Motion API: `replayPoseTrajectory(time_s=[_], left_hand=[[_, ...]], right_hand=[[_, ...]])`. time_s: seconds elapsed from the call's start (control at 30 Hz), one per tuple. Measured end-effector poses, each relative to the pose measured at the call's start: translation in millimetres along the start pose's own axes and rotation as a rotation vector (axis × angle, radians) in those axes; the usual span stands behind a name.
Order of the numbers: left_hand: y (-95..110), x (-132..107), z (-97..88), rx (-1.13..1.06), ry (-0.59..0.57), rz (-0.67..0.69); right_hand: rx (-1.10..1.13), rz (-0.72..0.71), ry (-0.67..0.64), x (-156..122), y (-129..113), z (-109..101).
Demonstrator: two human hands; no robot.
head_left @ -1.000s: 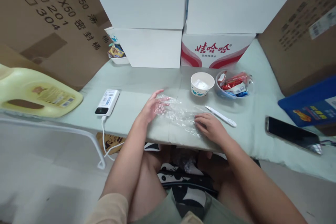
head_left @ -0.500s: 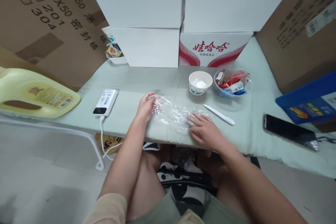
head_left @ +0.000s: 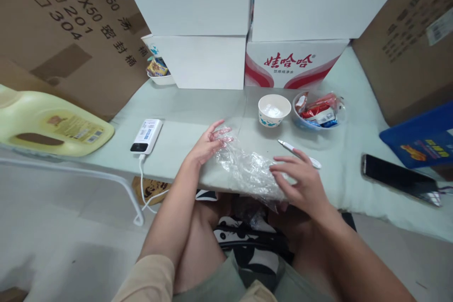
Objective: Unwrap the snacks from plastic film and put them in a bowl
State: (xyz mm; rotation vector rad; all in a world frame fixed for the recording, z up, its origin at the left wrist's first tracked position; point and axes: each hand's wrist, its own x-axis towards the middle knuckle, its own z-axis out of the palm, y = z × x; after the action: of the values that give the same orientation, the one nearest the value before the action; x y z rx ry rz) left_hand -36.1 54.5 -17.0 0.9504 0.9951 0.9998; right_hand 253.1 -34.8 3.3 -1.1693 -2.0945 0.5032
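Note:
A crumpled sheet of thin clear plastic [head_left: 249, 167] lies along the table's front edge between my hands. My left hand [head_left: 208, 144] is at its left end, fingers spread and partly covered by the film. At the right end, my right hand [head_left: 300, 177] has its fingers stretched apart, the fingertips beside or touching the plastic; contact is hard to tell. Just beyond the right fingers lies a white pen-shaped cutter [head_left: 295, 150], partly hidden by them. A paper bowl [head_left: 274, 111] with a whitish content stands behind it.
A clear bowl of wrapped snacks [head_left: 318, 111] stands beside the paper bowl. To the left are a white power bank [head_left: 146, 136] with a cable and a yellow jug [head_left: 56, 122]. A phone [head_left: 399, 179] lies at the right. White boxes [head_left: 208, 63] line the back.
My right hand has lifted and shifted right, its fingers now overlapping the cutter. The fingers of my left hand have spread under the film, and the plastic extends over the table edge.

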Motion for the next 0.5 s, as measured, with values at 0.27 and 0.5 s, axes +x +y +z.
replayPoseTrajectory(time_s=[0.27, 0.5], left_hand=[[1, -8, 32.0, 0.069, -0.315, -0.076], [-4, -5, 32.7, 0.289, -0.058, -0.118]], right_hand=[[0.497, 0.29, -0.399, 40, 27, 40], [0.584, 0.53, -0.074, 40, 30, 41]])
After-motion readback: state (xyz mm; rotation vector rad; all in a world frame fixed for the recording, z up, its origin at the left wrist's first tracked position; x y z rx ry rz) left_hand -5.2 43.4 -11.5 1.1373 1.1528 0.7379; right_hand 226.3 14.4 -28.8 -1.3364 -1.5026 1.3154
